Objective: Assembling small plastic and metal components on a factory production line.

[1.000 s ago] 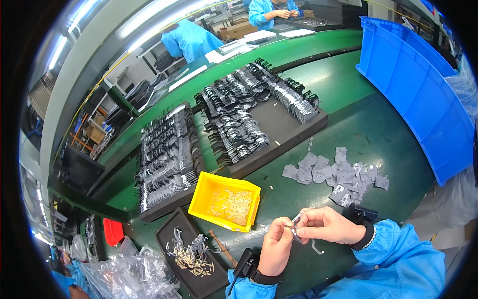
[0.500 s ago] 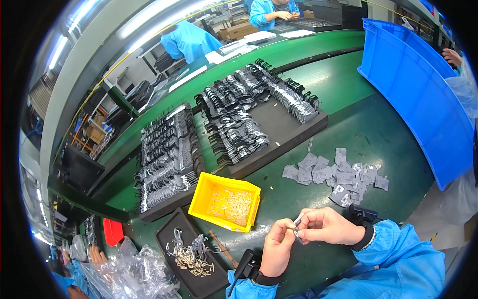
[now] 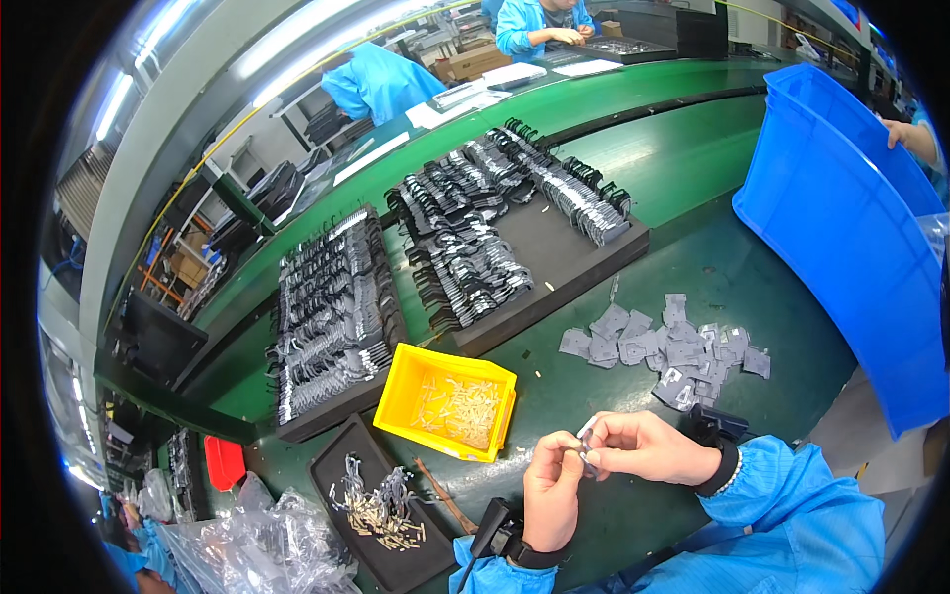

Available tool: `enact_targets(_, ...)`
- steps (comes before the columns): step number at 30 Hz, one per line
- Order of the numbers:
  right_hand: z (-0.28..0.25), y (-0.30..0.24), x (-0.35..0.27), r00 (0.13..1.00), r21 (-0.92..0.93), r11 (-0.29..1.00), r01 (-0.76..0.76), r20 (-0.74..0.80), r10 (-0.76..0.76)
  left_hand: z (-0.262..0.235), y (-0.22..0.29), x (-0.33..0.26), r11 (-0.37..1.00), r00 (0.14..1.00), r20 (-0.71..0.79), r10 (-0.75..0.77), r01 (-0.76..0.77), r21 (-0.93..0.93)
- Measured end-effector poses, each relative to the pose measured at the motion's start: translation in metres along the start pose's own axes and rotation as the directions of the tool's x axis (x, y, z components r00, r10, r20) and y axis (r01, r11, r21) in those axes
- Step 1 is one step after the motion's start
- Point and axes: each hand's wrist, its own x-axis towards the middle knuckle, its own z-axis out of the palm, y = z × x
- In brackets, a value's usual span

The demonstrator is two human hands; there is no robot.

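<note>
In front of me, my left hand [image 3: 550,492] and my right hand [image 3: 641,447] meet fingertip to fingertip. Pinched between them is a small dark grey piece [image 3: 588,444] with a light edge, mostly covered by the fingers. Just beyond the hands lies a loose pile of flat grey pieces [image 3: 683,354]. To the left of them stands a yellow bin [image 3: 394,401] with many small pale slivers inside. Nearer, a shallow black tray [image 3: 396,572] carries a heap of small grey parts with brass-coloured ends.
Two black foam trays, the left one [image 3: 336,317] and the right one [image 3: 579,277], hold rows of dark parts. Far right, another person's hand [image 3: 902,134] grips a large blue crate [image 3: 831,228]. Clear plastic bags [image 3: 257,549] and a red container [image 3: 224,461] sit at left.
The blue crate has shifted right and tilted, and another person's hand is now on its rim. My hands stay close together; the small piece between them has turned slightly.
</note>
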Motion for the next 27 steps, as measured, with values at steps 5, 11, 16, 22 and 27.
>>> enact_targets(5,-0.001,-0.005,0.001,0.994,-0.093,0.99,0.109,0.036,-0.106,0.006,0.008,-0.001,0.988,0.991,-0.035,0.13,-0.126,0.089)
enact_targets(11,-0.007,-0.012,-0.001,0.986,-0.167,0.972,0.165,0.059,-0.158,0.004,0.013,-0.001,0.927,0.977,0.084,0.198,-0.214,0.309)
enact_targets(16,-0.01,-0.014,-0.004,0.978,-0.299,0.932,0.206,0.047,-0.201,0.002,0.013,0.001,0.911,0.967,0.117,0.224,-0.251,0.326)
enact_targets(22,-0.012,-0.012,0.001,0.972,-0.307,0.922,0.235,0.061,-0.228,0.002,0.012,-0.002,0.924,0.974,0.085,0.21,-0.226,0.308)
enact_targets(27,-0.012,-0.015,-0.004,0.959,-0.357,0.89,0.283,0.076,-0.274,0.002,0.008,0.004,0.914,0.965,0.143,0.219,-0.254,0.318)
